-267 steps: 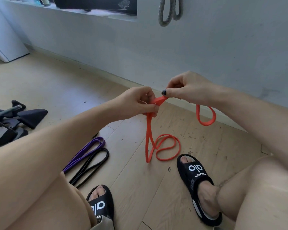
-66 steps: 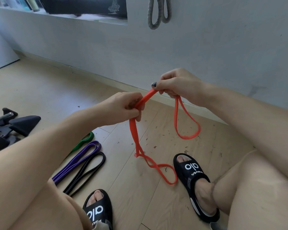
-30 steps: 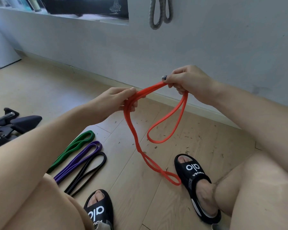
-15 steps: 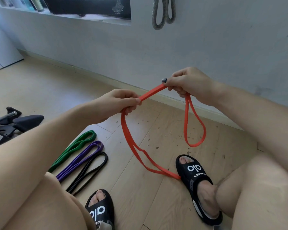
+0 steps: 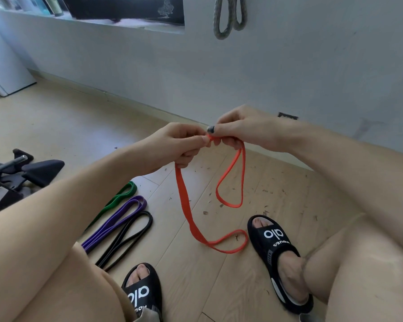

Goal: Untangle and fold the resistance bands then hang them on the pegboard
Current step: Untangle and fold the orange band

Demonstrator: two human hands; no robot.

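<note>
An orange resistance band (image 5: 184, 205) hangs from both my hands above the wooden floor. My left hand (image 5: 179, 145) and my right hand (image 5: 244, 129) pinch it side by side, fingertips touching. A long loop drops from the left hand and its end rests on the floor beside my right sandal. A shorter loop dangles from the right hand. On the floor at the left lie a green band (image 5: 121, 196), a purple band (image 5: 123, 214) and a black band (image 5: 130, 233), folded flat and side by side. A grey band (image 5: 228, 17) hangs on the wall above.
My feet in black sandals (image 5: 275, 249) rest on the floor, one at each side of the orange loop. Dark exercise equipment (image 5: 21, 173) sits at the left edge. The pale wall and its baseboard run right behind my hands. Small debris dots the planks.
My hands have come together, so the stretch of orange band between them is gone. The long loop's end now curls on the floor, and the right loop hangs lower.
</note>
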